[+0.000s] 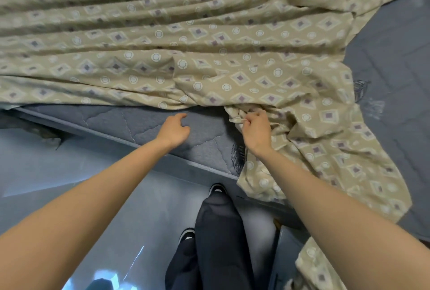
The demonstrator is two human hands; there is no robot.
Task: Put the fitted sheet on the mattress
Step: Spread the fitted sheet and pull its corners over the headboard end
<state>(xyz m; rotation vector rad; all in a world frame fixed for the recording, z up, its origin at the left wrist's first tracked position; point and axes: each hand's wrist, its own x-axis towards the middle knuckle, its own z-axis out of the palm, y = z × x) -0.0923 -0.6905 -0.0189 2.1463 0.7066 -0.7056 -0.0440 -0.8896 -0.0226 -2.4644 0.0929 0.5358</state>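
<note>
The fitted sheet [209, 40], tan with a diamond-and-circle print, is being spread in loose folds across the grey quilted mattress [144, 124]. Its bunched edge is being gripped by the closed fingers of the right hand [256, 129]. The left hand [174, 130] is being held over bare mattress, fingers curled and empty.

Glossy pale grey floor [69, 173], bright light reflection [130, 266] near lower edge, dim room

Bare forearms with no sleeves, dark trousers [218, 231], and dark shoes [217, 188] with white trim.
</note>
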